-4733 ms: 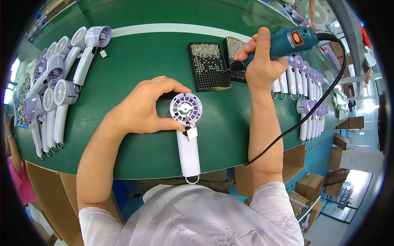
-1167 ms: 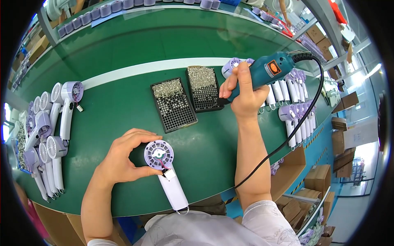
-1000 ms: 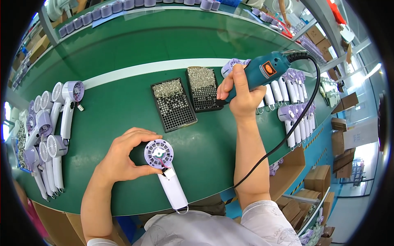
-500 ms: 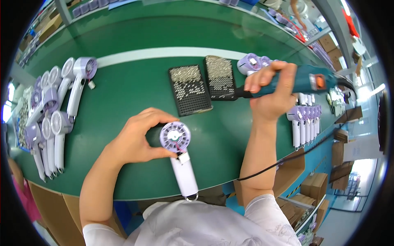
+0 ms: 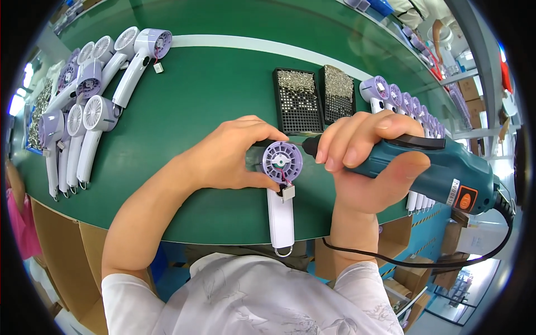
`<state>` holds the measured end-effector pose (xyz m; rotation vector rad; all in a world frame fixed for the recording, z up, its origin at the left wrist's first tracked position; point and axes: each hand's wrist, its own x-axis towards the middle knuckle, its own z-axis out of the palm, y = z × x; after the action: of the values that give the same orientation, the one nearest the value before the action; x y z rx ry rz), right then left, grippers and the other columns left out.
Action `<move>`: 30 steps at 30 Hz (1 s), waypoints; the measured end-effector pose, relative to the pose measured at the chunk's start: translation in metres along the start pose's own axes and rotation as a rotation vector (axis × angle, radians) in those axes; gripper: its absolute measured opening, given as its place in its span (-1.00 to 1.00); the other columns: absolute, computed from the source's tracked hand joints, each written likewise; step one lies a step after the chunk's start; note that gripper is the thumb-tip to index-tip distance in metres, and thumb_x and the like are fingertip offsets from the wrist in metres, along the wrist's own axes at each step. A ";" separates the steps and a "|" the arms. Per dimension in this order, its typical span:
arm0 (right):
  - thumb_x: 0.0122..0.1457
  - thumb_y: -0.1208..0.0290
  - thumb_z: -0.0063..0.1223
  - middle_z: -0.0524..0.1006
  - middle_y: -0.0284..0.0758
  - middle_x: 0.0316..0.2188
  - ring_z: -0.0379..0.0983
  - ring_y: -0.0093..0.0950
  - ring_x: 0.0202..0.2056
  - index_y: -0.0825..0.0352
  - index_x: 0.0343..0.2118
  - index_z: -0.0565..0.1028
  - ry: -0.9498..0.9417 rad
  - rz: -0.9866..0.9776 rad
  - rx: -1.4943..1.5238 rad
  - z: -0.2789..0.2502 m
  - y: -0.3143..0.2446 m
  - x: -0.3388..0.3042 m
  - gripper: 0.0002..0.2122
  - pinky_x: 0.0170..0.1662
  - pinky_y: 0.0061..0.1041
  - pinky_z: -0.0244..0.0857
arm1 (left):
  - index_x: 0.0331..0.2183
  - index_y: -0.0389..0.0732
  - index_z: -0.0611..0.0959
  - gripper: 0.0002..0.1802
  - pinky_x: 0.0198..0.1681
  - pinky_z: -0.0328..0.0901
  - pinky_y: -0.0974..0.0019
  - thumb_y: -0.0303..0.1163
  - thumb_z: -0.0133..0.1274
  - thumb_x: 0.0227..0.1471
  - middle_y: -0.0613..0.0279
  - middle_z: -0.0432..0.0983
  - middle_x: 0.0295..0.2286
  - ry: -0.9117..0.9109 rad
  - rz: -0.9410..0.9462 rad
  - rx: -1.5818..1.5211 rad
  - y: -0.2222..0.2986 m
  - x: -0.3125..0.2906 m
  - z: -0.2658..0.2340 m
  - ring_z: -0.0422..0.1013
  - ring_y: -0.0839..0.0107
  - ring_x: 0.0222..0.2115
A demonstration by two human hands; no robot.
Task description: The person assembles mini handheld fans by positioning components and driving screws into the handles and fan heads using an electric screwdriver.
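Note:
With thumb and fingers curved round its head, my left hand [image 5: 231,156] grips a handheld fan [image 5: 281,220] near the table's front edge. The fan has a round lavender head, a white handle pointing toward me, and a small white connector hanging on thin wires. My right hand [image 5: 365,162] is wrapped round a teal electric screwdriver [image 5: 441,170] with a black nose and cord. Its tip points left, right by the upper rim of the fan head; whether it touches is unclear. Beyond the fan lie two black screw trays, a left one [image 5: 298,114] and a right one [image 5: 338,95], holding small silvery screws.
Several lavender and white fans [image 5: 99,114] lie grouped at the left of the green table [image 5: 218,72]. Another row of fans [image 5: 393,95] stands at the right. The black cord [image 5: 424,264] loops past my right forearm. Cardboard boxes [image 5: 67,251] sit below the table edge.
My right hand has brought the screwdriver from the screw trays back toward me, its tip now beside the fan head. The view has shifted; my left hand still holds the fan.

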<state>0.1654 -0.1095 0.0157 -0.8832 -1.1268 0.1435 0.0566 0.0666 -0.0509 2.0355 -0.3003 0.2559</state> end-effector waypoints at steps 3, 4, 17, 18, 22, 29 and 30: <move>0.38 -0.14 -0.22 0.45 -0.36 -0.57 0.35 -0.48 -0.68 0.28 -0.05 0.43 0.005 0.021 0.003 0.002 0.000 -0.001 -0.50 -0.61 -0.40 0.34 | -0.09 -0.22 0.65 -0.26 -0.02 0.38 0.18 -0.35 0.57 -0.41 0.16 0.61 -0.20 0.005 -0.015 0.001 0.002 0.000 0.000 0.50 0.17 -0.13; 0.38 -0.14 -0.22 0.45 -0.36 -0.57 0.35 -0.48 -0.68 0.28 -0.05 0.43 0.000 0.021 0.005 0.003 0.001 -0.001 -0.50 -0.61 -0.40 0.34 | -0.09 -0.22 0.65 -0.27 -0.03 0.39 0.18 -0.35 0.57 -0.41 0.16 0.61 -0.20 0.003 -0.018 0.005 0.002 -0.001 0.000 0.50 0.17 -0.14; 0.29 0.41 0.15 0.49 -0.27 -0.56 0.46 -0.52 -0.57 0.47 -0.13 0.36 0.071 0.074 0.064 0.016 0.016 -0.005 -0.73 -0.46 -0.49 0.44 | -0.12 -0.26 0.64 -0.29 -0.03 0.40 0.16 -0.21 0.54 -0.37 0.09 0.61 -0.22 0.007 0.011 0.016 -0.002 0.000 -0.001 0.50 0.11 -0.14; 0.27 0.43 0.17 0.49 -0.27 -0.58 0.46 -0.53 -0.58 0.48 -0.14 0.37 0.062 0.077 0.069 0.016 0.019 -0.004 -0.74 -0.48 -0.51 0.43 | -0.13 -0.27 0.64 -0.29 -0.04 0.40 0.15 -0.21 0.54 -0.37 0.08 0.61 -0.23 0.008 0.014 0.028 -0.002 0.000 -0.002 0.50 0.10 -0.15; 0.08 0.61 0.32 0.57 -0.33 -0.52 0.48 -0.61 -0.56 0.45 -0.38 0.54 0.149 0.151 -0.142 0.021 0.026 0.002 -0.87 -0.50 -0.63 0.36 | -0.14 -0.31 0.64 -0.28 -0.07 0.40 0.14 -0.20 0.55 -0.37 0.04 0.60 -0.25 0.024 0.028 0.040 -0.003 0.001 -0.001 0.50 0.07 -0.18; 0.30 0.49 0.06 0.43 -0.25 -0.64 0.33 -0.52 -0.71 0.44 -0.33 0.36 -0.028 0.132 -0.321 0.020 0.030 0.007 -0.85 -0.62 -0.48 0.35 | -0.17 -0.35 0.63 -0.28 -0.09 0.39 0.12 -0.17 0.54 -0.38 -0.02 0.58 -0.25 0.018 0.023 0.040 -0.001 0.000 -0.001 0.49 0.02 -0.18; 0.29 0.50 0.07 0.44 -0.26 -0.64 0.34 -0.52 -0.71 0.46 -0.33 0.38 0.011 0.143 -0.278 0.019 0.030 0.008 -0.86 -0.62 -0.49 0.35 | -0.17 -0.36 0.63 -0.27 -0.09 0.39 0.11 -0.16 0.54 -0.38 -0.03 0.58 -0.26 0.025 0.028 0.037 -0.003 -0.001 -0.001 0.49 0.01 -0.19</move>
<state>0.1629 -0.0752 0.0036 -1.2112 -1.0887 0.1002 0.0570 0.0686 -0.0534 2.0643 -0.3108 0.3068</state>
